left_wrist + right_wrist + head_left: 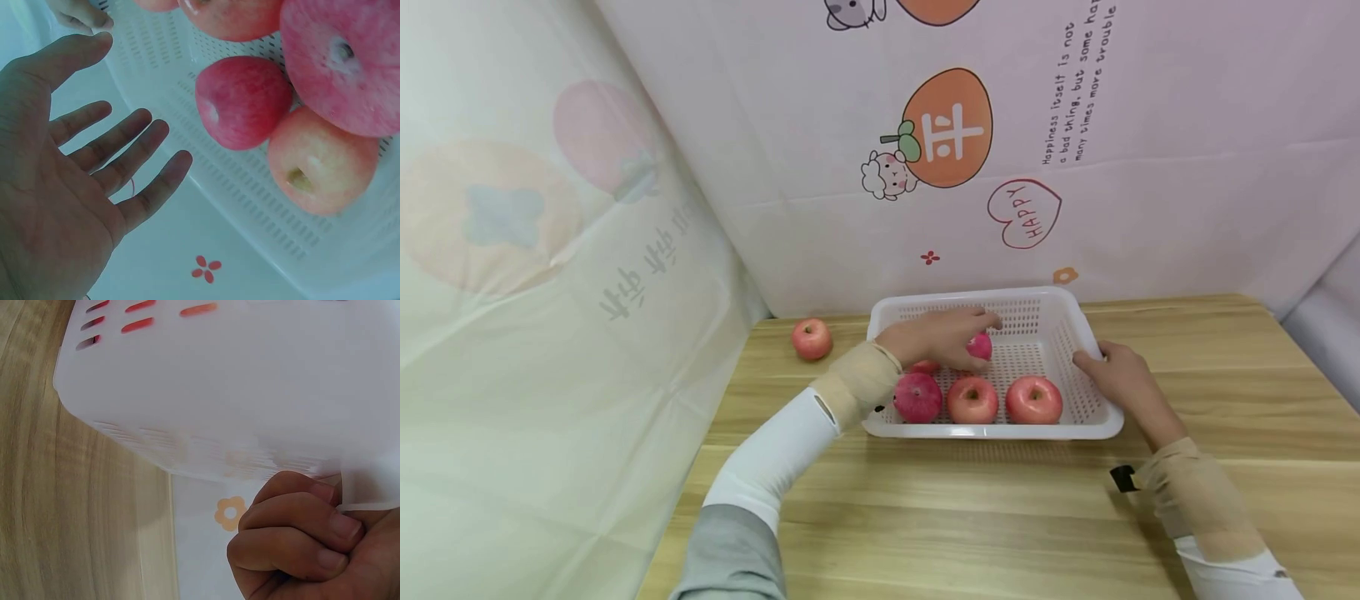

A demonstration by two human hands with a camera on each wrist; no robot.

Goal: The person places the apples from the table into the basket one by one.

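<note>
A white perforated plastic basket (1000, 431) stands on the wooden table with several apples in it. My left hand (942, 335) hovers over its left part, fingers spread and nothing held. Beneath and beside that hand lies a small deep pink apple (244, 103), apart from the fingers in the left wrist view; a paler apple (323, 160) touches it. Along the near side sit a large deep pink apple (917, 397) and two light red apples, one in the middle (972, 401) and one at right (1033, 400). My right hand (1122, 377) grips the basket's right rim with curled fingers.
One more apple (812, 339) lies on the table (925, 517) left of the basket. A printed white cloth (835, 242) hangs close behind the table, and another cloth (550, 375) hangs along the left side.
</note>
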